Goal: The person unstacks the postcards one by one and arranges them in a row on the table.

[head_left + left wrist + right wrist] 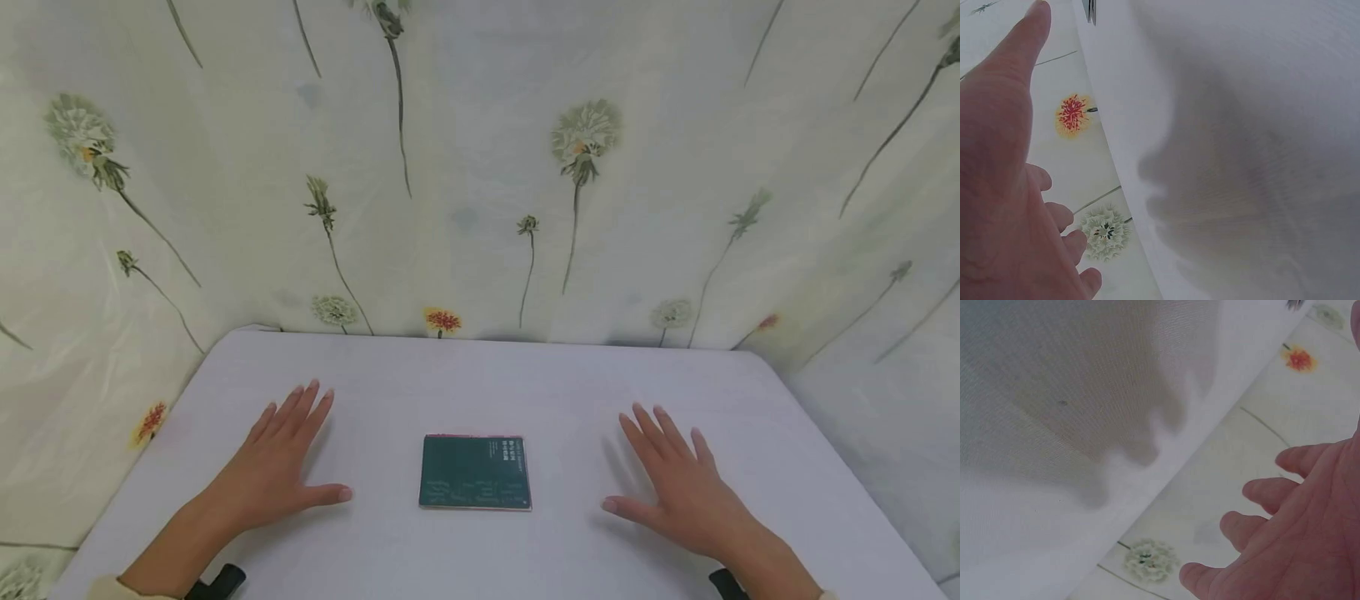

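A dark green booklet (475, 472) with pale printing on its cover lies flat on the white table, between the two hands. To its left, my left hand (277, 467) is held over the table with fingers extended and thumb pointing toward the booklet. My right hand (678, 487) is on the other side, fingers spread and thumb out, casting a shadow on the cloth. Neither hand holds anything. Each wrist view shows a bare palm and a hand shadow on the white surface; only a small edge of the booklet (1089, 9) enters the left one.
The white-covered table (375, 375) has rounded far corners. Behind and beside it hangs a pale curtain-like sheet (480, 167) printed with dandelions and other flowers. Black straps (217, 582) show under the wrists.
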A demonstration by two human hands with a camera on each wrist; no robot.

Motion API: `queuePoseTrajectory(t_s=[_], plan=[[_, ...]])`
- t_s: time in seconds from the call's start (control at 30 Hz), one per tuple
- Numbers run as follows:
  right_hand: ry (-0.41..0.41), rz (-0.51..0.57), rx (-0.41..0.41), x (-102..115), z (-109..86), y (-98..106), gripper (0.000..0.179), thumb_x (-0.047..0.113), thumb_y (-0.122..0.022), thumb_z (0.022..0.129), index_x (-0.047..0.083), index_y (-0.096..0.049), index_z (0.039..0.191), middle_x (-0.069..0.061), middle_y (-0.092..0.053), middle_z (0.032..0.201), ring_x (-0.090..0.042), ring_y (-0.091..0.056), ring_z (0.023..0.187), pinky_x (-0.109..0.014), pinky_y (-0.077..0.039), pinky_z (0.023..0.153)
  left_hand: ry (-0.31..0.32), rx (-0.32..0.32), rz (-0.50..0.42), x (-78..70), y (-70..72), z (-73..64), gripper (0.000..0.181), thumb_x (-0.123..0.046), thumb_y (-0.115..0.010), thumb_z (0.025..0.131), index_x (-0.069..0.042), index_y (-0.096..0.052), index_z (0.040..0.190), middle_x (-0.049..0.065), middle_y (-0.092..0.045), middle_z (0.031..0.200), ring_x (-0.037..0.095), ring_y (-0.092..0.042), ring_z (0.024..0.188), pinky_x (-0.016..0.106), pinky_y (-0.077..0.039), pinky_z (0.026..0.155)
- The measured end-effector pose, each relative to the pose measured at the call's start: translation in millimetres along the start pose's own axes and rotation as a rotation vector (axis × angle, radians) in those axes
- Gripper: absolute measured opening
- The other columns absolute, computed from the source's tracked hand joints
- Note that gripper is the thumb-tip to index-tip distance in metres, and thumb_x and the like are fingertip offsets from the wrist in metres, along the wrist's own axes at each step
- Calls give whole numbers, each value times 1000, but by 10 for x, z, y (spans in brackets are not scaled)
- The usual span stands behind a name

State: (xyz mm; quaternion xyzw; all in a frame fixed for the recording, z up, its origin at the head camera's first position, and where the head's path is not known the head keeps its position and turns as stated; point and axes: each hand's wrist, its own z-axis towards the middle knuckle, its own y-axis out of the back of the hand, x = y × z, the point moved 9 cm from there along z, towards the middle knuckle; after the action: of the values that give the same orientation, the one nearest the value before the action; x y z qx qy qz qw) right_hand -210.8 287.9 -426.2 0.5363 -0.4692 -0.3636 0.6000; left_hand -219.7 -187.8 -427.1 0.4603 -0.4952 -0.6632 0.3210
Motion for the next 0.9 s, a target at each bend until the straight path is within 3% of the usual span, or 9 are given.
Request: queuePoseTrajectory(t_s=[0.33,0.63,0.9], plan=[[-7,11,9,-34,1,-9,121,86,-62,79,11,-26,166,-19,-18,172,-46,-10,156,-78,-4,116,2,0,-13,67,-73,-7,130,-89,-62,77,-9,-15,168,20,-13,173,41,-13,158,63,-11,124],[26,11,-12,75,-9,19,120,87,-61,79,12,-26,166,-17,-20,172,-44,-11,157,-77,-7,117,11,13,-41,79,-121,-11,131,-90,-61,76,-8,-16,168,19,-14,173,38,-14,158,63,-12,123],[42,30,-10,226,59,-57,120,83,-68,79,11,-28,166,-15,-21,172,-42,-11,157,-77,-9,117,5,44,-81,-64,-191,59,130,-80,-74,76,-2,-20,166,19,-18,172,38,-14,158,63,-11,124]])
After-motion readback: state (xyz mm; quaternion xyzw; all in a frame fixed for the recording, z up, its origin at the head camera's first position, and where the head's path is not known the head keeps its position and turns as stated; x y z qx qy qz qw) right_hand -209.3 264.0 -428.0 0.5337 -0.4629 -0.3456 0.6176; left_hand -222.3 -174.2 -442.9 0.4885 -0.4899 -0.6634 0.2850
